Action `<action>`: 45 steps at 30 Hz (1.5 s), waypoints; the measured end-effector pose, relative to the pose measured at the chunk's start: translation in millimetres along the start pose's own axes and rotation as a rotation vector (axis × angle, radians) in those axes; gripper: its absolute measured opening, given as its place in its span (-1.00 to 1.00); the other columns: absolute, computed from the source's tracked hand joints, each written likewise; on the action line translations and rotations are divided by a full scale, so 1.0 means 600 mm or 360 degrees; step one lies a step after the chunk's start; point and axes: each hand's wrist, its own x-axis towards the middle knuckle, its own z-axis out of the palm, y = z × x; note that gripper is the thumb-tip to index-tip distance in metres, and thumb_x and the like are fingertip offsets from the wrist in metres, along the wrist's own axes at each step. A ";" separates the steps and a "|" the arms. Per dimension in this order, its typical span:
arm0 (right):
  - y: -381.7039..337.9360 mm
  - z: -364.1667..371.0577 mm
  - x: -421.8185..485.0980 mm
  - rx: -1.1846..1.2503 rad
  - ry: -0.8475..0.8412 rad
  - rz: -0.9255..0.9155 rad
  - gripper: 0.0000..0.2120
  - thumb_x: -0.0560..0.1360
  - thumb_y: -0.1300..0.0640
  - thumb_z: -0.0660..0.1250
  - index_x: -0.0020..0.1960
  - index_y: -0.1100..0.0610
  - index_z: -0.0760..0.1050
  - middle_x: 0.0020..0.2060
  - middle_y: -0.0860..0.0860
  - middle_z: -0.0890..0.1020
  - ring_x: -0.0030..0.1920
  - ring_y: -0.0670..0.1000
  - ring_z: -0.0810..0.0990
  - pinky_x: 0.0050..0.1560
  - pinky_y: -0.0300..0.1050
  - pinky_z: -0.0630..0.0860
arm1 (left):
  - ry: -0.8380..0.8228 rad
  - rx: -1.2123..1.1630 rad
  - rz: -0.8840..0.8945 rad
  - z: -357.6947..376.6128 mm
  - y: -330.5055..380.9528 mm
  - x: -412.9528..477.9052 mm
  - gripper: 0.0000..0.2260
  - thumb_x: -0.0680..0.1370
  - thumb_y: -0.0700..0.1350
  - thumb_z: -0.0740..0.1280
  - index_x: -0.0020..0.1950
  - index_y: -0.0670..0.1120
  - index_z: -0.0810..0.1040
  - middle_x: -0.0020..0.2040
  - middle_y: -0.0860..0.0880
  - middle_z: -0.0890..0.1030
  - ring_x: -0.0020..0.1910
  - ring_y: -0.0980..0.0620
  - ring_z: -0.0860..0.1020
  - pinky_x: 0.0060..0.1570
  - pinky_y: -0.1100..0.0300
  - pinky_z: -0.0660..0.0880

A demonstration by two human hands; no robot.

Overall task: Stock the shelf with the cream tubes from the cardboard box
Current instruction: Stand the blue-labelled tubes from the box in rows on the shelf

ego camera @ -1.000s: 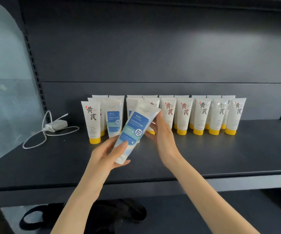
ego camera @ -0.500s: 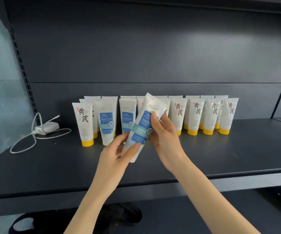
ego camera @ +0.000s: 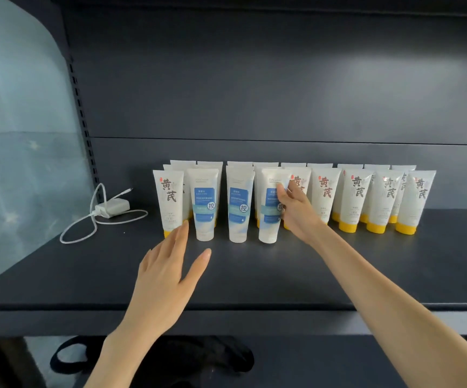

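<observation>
Right hand (ego camera: pixel 295 211): grip partly closed on the right edge of a blue-label cream tube (ego camera: pixel 268 217). The thumb and one fingertip lie on its front face; the remaining fingers are hidden behind it. This tube stands cap-down on the shelf (ego camera: pixel 254 278), third in a front line with two matching blue-label tubes (ego camera: pixel 205 205), each near the next but apart.

Left hand (ego camera: pixel 168 273): grip open, fingers straight and together, thumb spread, palm down over the shelf, holding nothing. Its fingertips sit just beside the base of the leftmost yellow-capped tube (ego camera: pixel 168 203).

Materials: the tubes are glossy white plastic, flat-crimped at the top and tapering to a round cap. The blue-label kind has white caps. Further yellow-capped tubes with brown characters (ego camera: pixel 355 200) stand in rows behind and to the right. The shelf is matte dark grey metal, as is the back panel (ego camera: pixel 254 93). A white charger (ego camera: pixel 112 208) with a looped cable lies at the left, well apart from the tubes.
</observation>
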 end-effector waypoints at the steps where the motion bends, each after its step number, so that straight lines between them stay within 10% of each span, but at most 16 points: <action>1: 0.004 -0.004 0.005 0.0028 -0.0007 0.0028 -0.85 0.63 0.17 0.12 0.07 -0.05 0.40 -0.01 -0.21 0.57 -0.08 -0.30 0.60 -0.17 -0.37 0.55 | 0.0010 -0.0006 -0.0007 -0.002 -0.003 -0.003 -0.27 0.41 0.37 -0.16 0.55 0.12 -0.10 0.55 0.10 0.07 0.51 0.05 0.10 0.44 0.04 0.05; 10: 0.007 -0.030 0.023 -0.0167 -0.0073 0.0120 -0.73 0.62 0.10 0.12 0.31 -0.02 0.30 0.08 -0.22 0.51 0.14 -0.13 0.50 0.24 -0.04 0.37 | 0.0027 -0.0068 -0.0087 -0.015 -0.021 -0.015 -0.29 0.42 0.37 -0.12 0.54 0.15 -0.05 0.54 0.12 0.13 0.49 0.07 0.14 0.43 0.05 0.10; 25: -0.013 -0.056 -0.026 -0.0307 0.0177 0.0159 -0.74 0.62 0.07 0.15 0.30 0.06 0.33 0.27 0.03 0.47 0.24 0.02 0.43 0.30 0.12 0.33 | -0.0037 -0.0096 -0.0016 -0.018 -0.019 -0.034 -0.28 0.42 0.38 -0.13 0.54 0.13 -0.06 0.54 0.11 0.11 0.50 0.06 0.12 0.43 0.03 0.07; 32: -0.045 -0.089 -0.145 -0.1266 0.0493 0.0026 -0.54 0.63 -0.11 0.03 0.43 0.09 0.27 0.27 0.00 0.46 0.31 0.02 0.39 0.17 -0.16 0.29 | 0.0030 -0.0153 0.0089 -0.012 -0.003 -0.067 -0.30 0.47 0.31 -0.07 0.55 0.02 0.05 0.52 -0.02 0.21 0.49 -0.03 0.17 0.46 -0.05 0.03; 36: -0.042 -0.110 -0.245 -0.1775 0.0637 0.0045 -0.57 0.62 -0.11 -0.04 0.44 -0.03 0.24 0.33 0.00 0.44 0.34 0.11 0.36 0.37 0.22 0.20 | 0.0087 -0.0159 0.0235 0.012 0.022 -0.101 -0.35 0.51 0.24 -0.07 0.54 -0.05 0.10 0.49 -0.06 0.28 0.48 -0.02 0.20 0.45 -0.08 0.01; 45: -0.026 -0.148 -0.418 -0.2500 0.0928 0.0102 -0.31 0.49 -0.32 -0.09 0.51 0.01 0.15 0.48 -0.03 0.25 0.51 0.04 0.08 0.43 0.29 -0.09 | -0.0007 0.0078 0.0402 0.047 0.052 -0.141 -0.34 0.51 0.25 -0.20 0.55 -0.04 0.02 0.55 -0.03 0.12 0.53 -0.02 0.05 0.44 -0.12 -0.16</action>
